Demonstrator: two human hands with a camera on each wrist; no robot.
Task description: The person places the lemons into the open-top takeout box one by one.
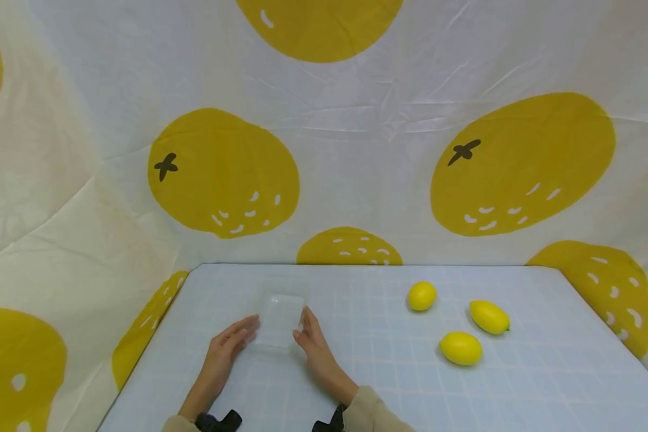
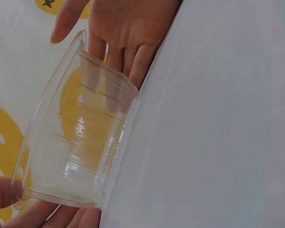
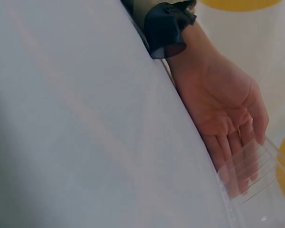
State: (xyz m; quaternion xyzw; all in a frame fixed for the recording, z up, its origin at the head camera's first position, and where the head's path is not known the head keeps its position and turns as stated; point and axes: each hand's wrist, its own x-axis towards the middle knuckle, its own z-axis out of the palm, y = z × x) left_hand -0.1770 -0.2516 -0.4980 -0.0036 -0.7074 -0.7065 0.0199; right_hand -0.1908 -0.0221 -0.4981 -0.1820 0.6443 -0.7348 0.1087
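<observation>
Head view: ribbed clear plastic tray (image 1: 278, 319) between flat hands.

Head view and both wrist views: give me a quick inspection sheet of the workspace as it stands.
Surface: table under a pale checked cloth.
Job's things: clear tray on the table, between both hands.
Clutter: three lemons, to the right, apart from the tray.
Grippers: left hand and right hand, fingers straight, against the tray's sides.
Cables: nothing seen.
Surroundings: lemon-print backdrop behind and on both sides.
</observation>
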